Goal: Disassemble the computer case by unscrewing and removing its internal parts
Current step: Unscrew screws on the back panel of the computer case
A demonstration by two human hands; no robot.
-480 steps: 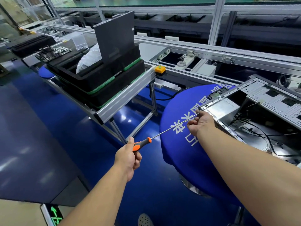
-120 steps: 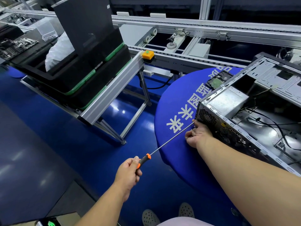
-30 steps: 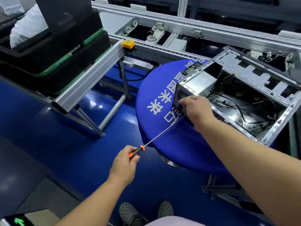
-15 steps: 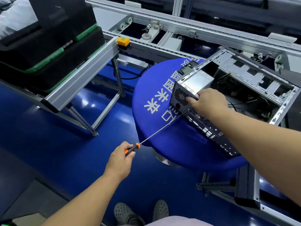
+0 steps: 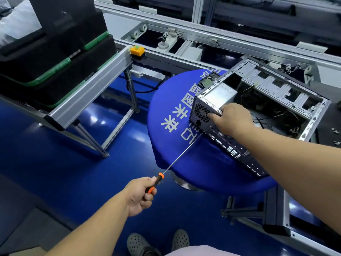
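Note:
An open grey computer case (image 5: 299, 100) lies on its side on a round table with a blue cover (image 5: 171, 111). Its silver power supply (image 5: 216, 97) sits in the near left corner, and loose black cables lie inside. My right hand (image 5: 231, 118) grips the case's rear top edge at the power supply, thumb on the vented rear panel. My left hand (image 5: 140, 195) grips the orange-and-black handle of a long screwdriver (image 5: 181, 153). The shaft slants up to the case's lower rear corner, where its tip is hidden.
Stacked black trays with green edges (image 5: 60, 58) sit on an aluminium rack at the left. A conveyor line with an orange button box (image 5: 137, 50) runs behind the table. A metal frame (image 5: 273, 218) stands at the lower right. Glossy blue floor spreads below.
The case has turned on the table, its rear panel now facing me more. My right hand moved from the lower rear corner up onto the top edge by the power supply.

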